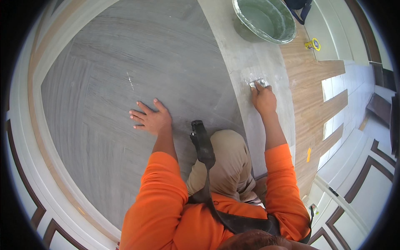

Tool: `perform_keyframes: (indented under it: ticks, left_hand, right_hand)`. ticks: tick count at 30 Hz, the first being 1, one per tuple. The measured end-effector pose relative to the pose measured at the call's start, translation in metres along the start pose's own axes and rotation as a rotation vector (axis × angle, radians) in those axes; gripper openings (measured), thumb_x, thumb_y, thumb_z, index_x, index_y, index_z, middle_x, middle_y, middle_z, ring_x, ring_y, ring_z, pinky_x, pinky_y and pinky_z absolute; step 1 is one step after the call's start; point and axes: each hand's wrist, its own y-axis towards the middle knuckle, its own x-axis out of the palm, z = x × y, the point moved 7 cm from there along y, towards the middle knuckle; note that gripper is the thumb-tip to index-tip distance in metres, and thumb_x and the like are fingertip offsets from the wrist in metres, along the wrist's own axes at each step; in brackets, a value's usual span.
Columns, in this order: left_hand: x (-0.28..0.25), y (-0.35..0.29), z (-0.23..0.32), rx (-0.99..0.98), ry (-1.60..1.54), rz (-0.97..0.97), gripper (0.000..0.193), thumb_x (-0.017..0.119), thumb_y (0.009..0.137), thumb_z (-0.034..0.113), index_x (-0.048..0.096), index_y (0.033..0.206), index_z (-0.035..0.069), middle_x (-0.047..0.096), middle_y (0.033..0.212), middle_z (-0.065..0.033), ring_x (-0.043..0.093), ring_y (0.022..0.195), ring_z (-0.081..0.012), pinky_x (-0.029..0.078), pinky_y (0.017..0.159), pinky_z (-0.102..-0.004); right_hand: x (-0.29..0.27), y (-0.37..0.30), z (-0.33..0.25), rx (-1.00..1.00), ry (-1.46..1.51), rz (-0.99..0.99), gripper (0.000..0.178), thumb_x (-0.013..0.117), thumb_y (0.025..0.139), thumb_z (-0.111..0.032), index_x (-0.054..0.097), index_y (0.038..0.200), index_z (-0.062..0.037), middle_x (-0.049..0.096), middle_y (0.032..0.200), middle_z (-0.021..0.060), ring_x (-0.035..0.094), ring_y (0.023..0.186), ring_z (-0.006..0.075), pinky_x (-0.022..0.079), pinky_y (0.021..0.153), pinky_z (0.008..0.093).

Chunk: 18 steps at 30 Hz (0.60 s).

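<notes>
My left hand [152,118] rests flat on the grey wood-patterned floor [112,62], its fingers spread and holding nothing. Farther forward on the right, my right hand [265,99] is closed on a small, shiny, whitish thing [252,84]. It looks like a wet wad or clear plastic, but the fingers hide part of it. That thing presses on a pale grey strip [273,62] of floor, where a wet, whitish smear surrounds it. A short white streak [130,81] marks the grey floor beyond my left hand.
A green bucket [266,18] of cloudy water stands at the top. Right of it are a yellow tub [312,44] and a dark bag or strap [301,10]. Brown wood-look planks [308,87] end unevenly against white tiles [354,89]. My bent knee [229,154] and a black strap [203,146] occupy the middle.
</notes>
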Motion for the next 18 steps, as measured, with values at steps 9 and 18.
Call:
perform_keyframes:
  ticks: [9,18]
  left_hand:
    - [-0.002,0.000,-0.002,-0.012,0.009,-0.016,0.086,0.029,0.107,0.069,0.022,0.172,0.013,0.006,0.179,-0.0264,0.000,0.168,-0.0384,-0.001,0.131,-0.0649]
    - [0.001,0.002,-0.004,-0.020,0.008,-0.016,0.087,0.028,0.107,0.069,0.022,0.173,0.013,0.006,0.179,-0.0271,0.001,0.168,-0.0382,-0.001,0.131,-0.0647]
  right_hand:
    - [-0.001,0.005,0.001,-0.013,-0.021,0.001,0.042,0.063,0.103,-0.039,0.072,0.141,-0.0228,0.066,0.124,0.0299,0.074,0.100,0.0452,0.060,0.090,0.0528]
    - [-0.003,0.020,-0.005,-0.057,-0.018,0.031,0.043,0.064,0.103,-0.040,0.073,0.140,-0.0204,0.066,0.123,0.0300,0.074,0.101,0.0446,0.060,0.089,0.0523]
